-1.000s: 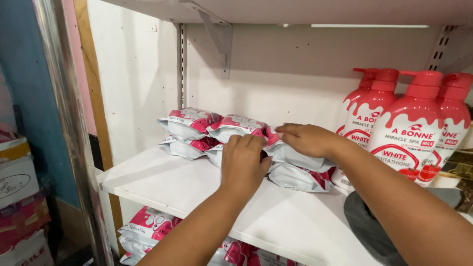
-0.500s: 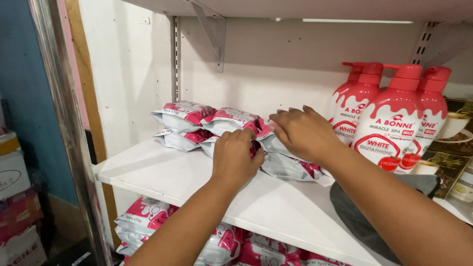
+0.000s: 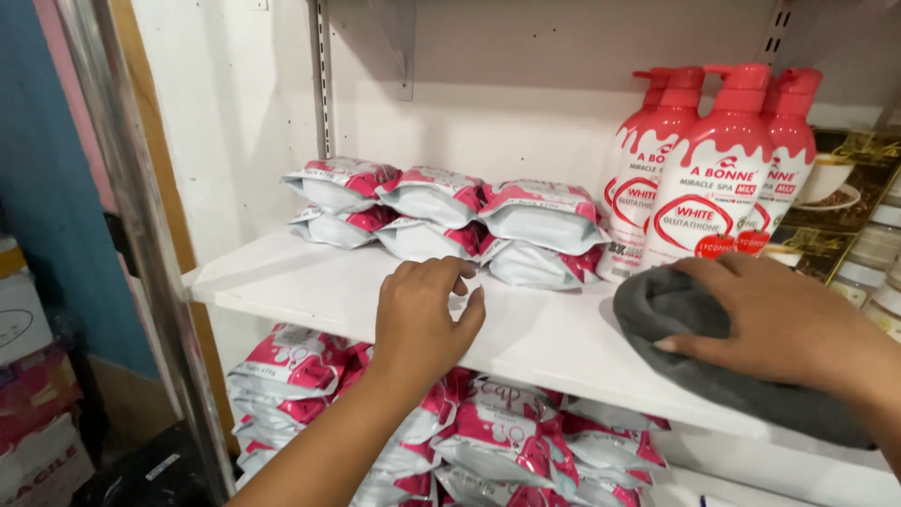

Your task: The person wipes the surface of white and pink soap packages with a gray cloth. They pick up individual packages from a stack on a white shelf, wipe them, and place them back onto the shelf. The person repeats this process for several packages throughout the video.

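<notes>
Several pink-and-white soft packs [image 3: 449, 219] lie stacked two high at the back of a white shelf [image 3: 310, 291]. My left hand [image 3: 421, 314] hovers over the shelf's front, just short of the packs, fingers loosely curled and holding nothing. My right hand [image 3: 779, 319] rests on a grey cloth [image 3: 699, 361] that lies on the shelf to the right, fingers curled around its near end. Behind the cloth stand several tall white pump bottles with pink tops [image 3: 713, 169].
More pink-and-white packs [image 3: 488, 441] fill the shelf below. A metal post [image 3: 141, 235] and cardboard boxes [image 3: 33, 376] stand at the left. Gold-and-black boxes and jars [image 3: 859, 202] sit to the right of the bottles.
Both hands have drawn back from the packs. The left one now hovers near the shelf front, the right one has dropped onto the grey cloth. The view has tilted down.
</notes>
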